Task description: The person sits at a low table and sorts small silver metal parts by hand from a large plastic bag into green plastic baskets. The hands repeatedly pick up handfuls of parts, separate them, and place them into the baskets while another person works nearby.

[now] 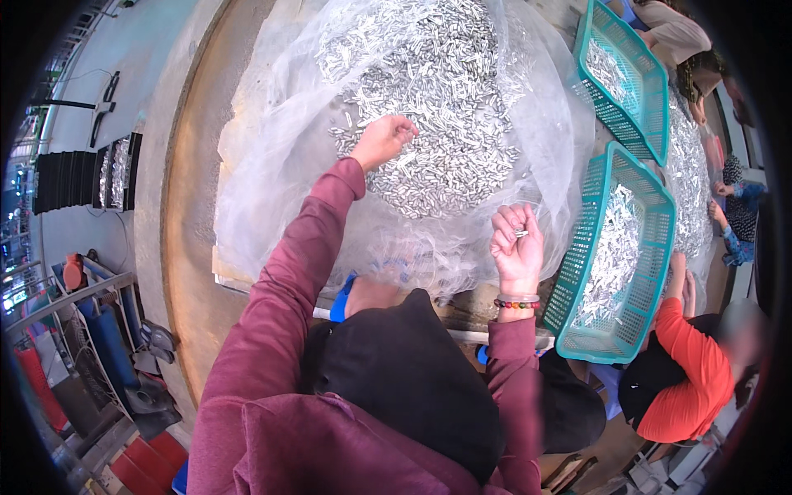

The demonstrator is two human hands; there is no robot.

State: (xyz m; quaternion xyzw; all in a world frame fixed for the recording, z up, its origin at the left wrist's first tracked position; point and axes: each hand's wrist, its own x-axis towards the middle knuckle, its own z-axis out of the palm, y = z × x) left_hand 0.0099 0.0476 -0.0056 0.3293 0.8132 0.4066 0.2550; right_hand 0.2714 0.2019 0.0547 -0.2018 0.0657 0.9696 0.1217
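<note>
A big heap of small silvery metal pieces lies on a clear plastic sheet in front of me. My left hand is over the left part of the heap, its fingers curled together; whatever they may hold is too small to make out. Nearer to me and to the right, my right hand is turned palm up. Its bent fingers hold a small silvery metal piece. Beside that hand stands a green plastic basket with more silvery pieces inside.
A second green basket with silvery pieces stands farther off at the right. Past the baskets lies another silvery heap, with co-workers' hands around it. A person in orange sits close on my right. Shelving with footwear is at the left.
</note>
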